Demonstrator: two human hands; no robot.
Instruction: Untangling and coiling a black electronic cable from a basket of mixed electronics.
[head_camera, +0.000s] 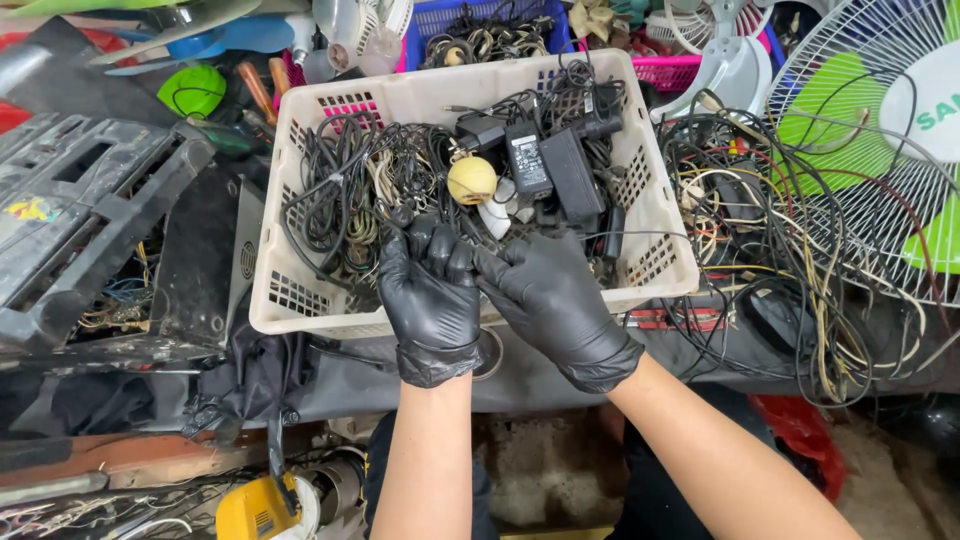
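- Hands, black-gloved, meet over near edge of beige basket (300, 300).
- Left hand (432, 290) closed, pinching black cable (395, 215).
- Right hand (550, 295) loosely curled, fingertips touching left glove; grip unclear.

Off to the right, a white fan grille (880, 150) with green blades behind it, beside a loose tangle of wires (760, 230) in black, yellow, red and white. Behind, a blue crate (425, 25) of cords, a pink basket (665, 72) and a white fan base (735, 70). At far left, a dark, scuffed plastic casing (90, 210) with thin coloured wires showing underneath. Near the top left, a green cap-like piece (192, 90) and orange-handled tools (262, 88). Down low, a yellow power tool (255, 510) among stray wire, and something red (800, 430) under the counter edge.
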